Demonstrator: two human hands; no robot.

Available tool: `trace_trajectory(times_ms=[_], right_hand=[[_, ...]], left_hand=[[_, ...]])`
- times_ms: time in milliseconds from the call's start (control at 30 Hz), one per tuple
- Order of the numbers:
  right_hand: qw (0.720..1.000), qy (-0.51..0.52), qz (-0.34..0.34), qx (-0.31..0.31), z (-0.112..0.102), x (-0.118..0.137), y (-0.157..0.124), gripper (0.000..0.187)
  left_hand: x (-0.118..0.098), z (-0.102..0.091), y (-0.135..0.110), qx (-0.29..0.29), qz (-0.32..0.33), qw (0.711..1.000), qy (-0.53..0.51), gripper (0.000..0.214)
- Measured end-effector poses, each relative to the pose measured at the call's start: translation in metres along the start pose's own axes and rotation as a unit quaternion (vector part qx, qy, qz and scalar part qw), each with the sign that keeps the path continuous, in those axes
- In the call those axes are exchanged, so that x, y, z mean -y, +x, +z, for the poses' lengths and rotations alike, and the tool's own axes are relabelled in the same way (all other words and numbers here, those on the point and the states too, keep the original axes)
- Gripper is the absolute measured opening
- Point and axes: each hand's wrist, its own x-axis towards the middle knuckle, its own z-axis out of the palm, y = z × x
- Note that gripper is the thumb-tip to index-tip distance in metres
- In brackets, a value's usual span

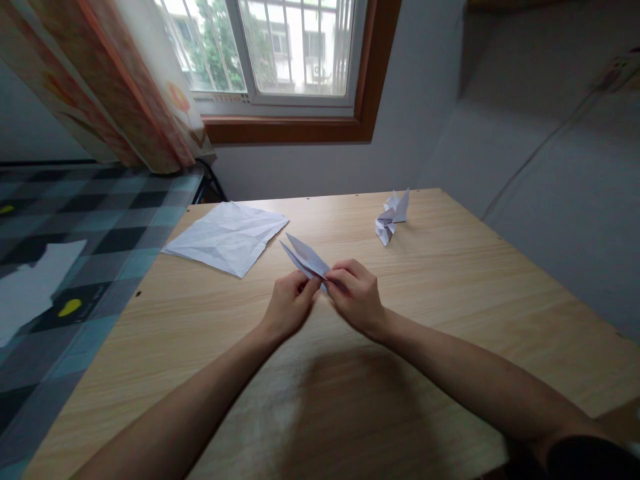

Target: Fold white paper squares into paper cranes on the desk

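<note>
Over the middle of the wooden table (240, 373), both hands pinch a piece of folded white paper (309, 257). Two pointed flaps of the paper stick out to the upper left, spread slightly apart. My left hand (291, 300) is closed on the paper's lower edge, thumb on top. My right hand (357, 293) grips its right end with the fingers curled, which hides that part of the folds. The two hands almost touch at the fingertips.
A creased white paper sheet (233, 233) lies flat at the table's back left. Folded paper figures (393, 217) stand at the back right. Left of the table is a checked cloth (145, 207) with torn white paper (37, 280) on it. A window and walls are behind.
</note>
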Motion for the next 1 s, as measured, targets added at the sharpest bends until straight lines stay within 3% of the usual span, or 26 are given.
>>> trace_trajectory(times_ms=[233,333,433,667,800,867,1000], right_hand=[[0.983,-0.12,-0.135,0.033,-0.0058,0.0032,0.0009,0.014],[0.975,-0.14,-0.164,0.057,-0.0073,0.0046,0.0014,0.015],[0.968,-0.155,-0.182,0.07,-0.008,0.0036,0.0016,0.015],[0.975,-0.113,-0.188,0.03,-0.0062,-0.0012,0.0013,0.015],[0.985,-0.112,-0.134,0.007,-0.004,0.0001,-0.001,0.03],[0.987,-0.12,-0.107,0.008,-0.0035,0.001,-0.0013,0.037],[0.987,-0.107,-0.115,0.027,-0.0032,0.0008,-0.0004,0.03]], left_hand=[[0.001,-0.0001,-0.0004,0.031,-0.063,0.985,-0.158,0.02],[0.0032,0.0001,-0.0013,0.046,-0.096,0.963,-0.249,0.021],[0.0066,0.0004,-0.002,0.037,-0.131,0.953,-0.271,0.023],[0.0082,0.0005,0.0023,0.004,-0.104,0.975,-0.195,0.017],[0.0046,0.0007,0.0032,-0.001,-0.087,0.977,-0.192,0.014],[0.0033,0.0009,0.003,0.001,-0.081,0.978,-0.19,0.013],[0.002,0.0021,0.0026,-0.003,-0.074,0.978,-0.196,0.011]])
